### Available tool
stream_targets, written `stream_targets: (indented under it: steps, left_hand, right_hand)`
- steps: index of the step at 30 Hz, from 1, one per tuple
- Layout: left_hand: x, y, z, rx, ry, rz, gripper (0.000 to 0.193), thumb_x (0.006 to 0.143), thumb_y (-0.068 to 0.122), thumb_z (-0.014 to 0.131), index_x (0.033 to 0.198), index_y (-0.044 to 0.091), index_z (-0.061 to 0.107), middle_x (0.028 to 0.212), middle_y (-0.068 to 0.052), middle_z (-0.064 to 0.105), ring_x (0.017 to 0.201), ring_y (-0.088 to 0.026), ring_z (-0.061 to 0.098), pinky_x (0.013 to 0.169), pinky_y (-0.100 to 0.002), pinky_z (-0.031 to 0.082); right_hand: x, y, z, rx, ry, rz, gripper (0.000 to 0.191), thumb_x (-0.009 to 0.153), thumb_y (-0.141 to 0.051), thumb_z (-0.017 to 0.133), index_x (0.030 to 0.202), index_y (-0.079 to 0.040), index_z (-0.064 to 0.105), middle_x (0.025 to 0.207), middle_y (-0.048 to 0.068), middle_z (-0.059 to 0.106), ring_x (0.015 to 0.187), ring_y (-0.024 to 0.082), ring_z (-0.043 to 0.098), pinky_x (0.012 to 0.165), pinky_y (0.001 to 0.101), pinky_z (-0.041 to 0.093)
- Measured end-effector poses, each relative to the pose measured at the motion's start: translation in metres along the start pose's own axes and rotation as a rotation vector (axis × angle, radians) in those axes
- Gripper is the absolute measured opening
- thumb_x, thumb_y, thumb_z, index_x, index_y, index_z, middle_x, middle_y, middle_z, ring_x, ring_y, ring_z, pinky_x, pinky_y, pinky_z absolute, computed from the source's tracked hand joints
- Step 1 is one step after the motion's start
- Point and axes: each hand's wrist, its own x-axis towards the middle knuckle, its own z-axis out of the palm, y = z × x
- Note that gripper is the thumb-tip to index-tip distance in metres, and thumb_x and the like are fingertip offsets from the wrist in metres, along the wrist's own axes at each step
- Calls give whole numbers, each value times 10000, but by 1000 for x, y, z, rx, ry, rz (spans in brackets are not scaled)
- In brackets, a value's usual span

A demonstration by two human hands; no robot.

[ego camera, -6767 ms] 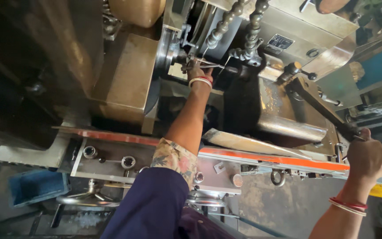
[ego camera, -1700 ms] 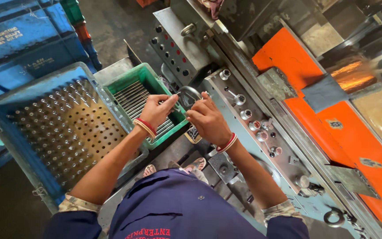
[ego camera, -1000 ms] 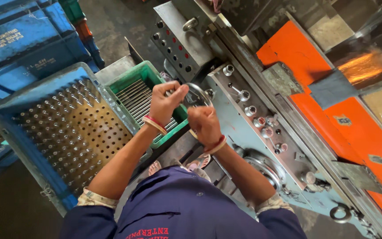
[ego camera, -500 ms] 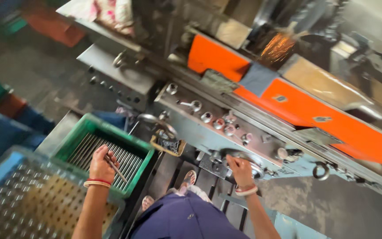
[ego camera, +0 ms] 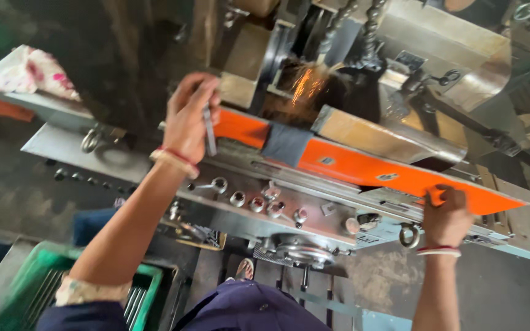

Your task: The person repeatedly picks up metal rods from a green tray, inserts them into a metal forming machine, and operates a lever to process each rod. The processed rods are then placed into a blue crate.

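While sparks fly at the machine's 12 o'clock, your left hand (ego camera: pixel 186 116) is closed around a thin grey metal rod (ego camera: pixel 208 130), raised over the orange machine guard (ego camera: pixel 363 168). Your right hand (ego camera: pixel 446 207) grips that guard's edge at 3 o'clock. Judged step: carrying the rod to the wheel; next, align it squarely.

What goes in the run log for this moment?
left hand: holds metal rod | right hand: on orange machine bed | sparks
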Motion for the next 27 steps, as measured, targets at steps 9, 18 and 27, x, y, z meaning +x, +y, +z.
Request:
stream_targets:
  steps: [9, 18, 27]
  left_hand:
    - [178, -159, 114, -109, 0, -410, 130, 937, 261, 688, 1039, 244, 609, 751, 55, 564, 580, -80, 498, 506, -269, 384]
    - [260, -341, 107, 154, 7, -556, 64, 947, 247, 644, 967, 201, 604, 703, 39, 555, 559, -115, 517, 482, -318, 381]
    - [245, -375, 87, 411, -115, -691, 90, 951, 260, 641, 976, 178, 617, 702, 33, 562, 525, -99, 515, 440, -305, 366]
  right_hand:
    - [132, 158, 50, -456, 55, 100, 346, 1130, -346, 538, 1145, -20, 654, 1226, 224, 631, 1208, 441, 556, 994, 626, 359]
    - [194, 226, 83, -563, -329, 452, 811, 1200, -576, 314, 921, 9, 800, 951, 302, 743, 949, 479, 707, 777, 534, 516]
    - [197, 216, 89, -650, -275, 504, 706, 1169, -562, 402, 916, -49, 815, 886, 260, 749, 870, 457, 720, 727, 506, 517]
